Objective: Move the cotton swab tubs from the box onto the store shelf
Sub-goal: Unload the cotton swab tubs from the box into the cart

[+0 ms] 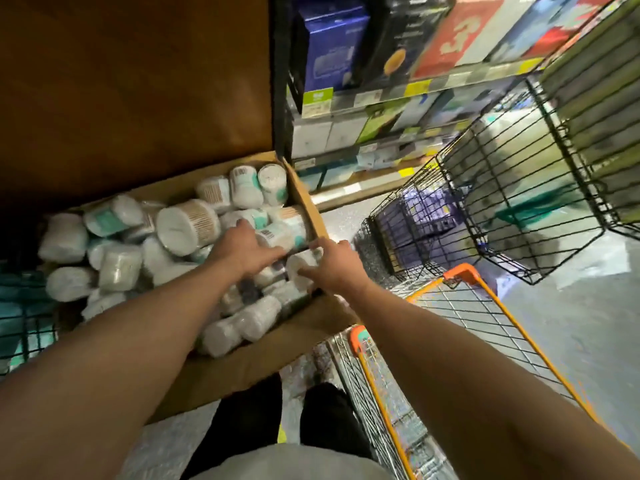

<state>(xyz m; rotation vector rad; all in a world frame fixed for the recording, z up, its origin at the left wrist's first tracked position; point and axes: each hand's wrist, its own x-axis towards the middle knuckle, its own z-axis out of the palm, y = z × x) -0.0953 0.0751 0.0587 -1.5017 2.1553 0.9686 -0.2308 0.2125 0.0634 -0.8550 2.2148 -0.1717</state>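
Note:
An open cardboard box [242, 368] sits in front of me, piled with several white cotton swab tubs [187, 225], some with teal labels. My left hand [242, 249] reaches into the right part of the box and its fingers curl round a tub with a barcode label [280, 237]. My right hand [334, 263] is at the box's right wall, fingers wrapped round a white tub [299, 268] just below the left hand's tub. The store shelf [398, 88] stands beyond the box, to the upper right.
A brown panel [138, 81] rises behind the box. Black wire baskets [502, 188] hang to the right of the shelves. An orange-framed wire trolley [460, 313] stands at my right. Teal packs in a wire basket [20, 317] are at far left. My legs are below.

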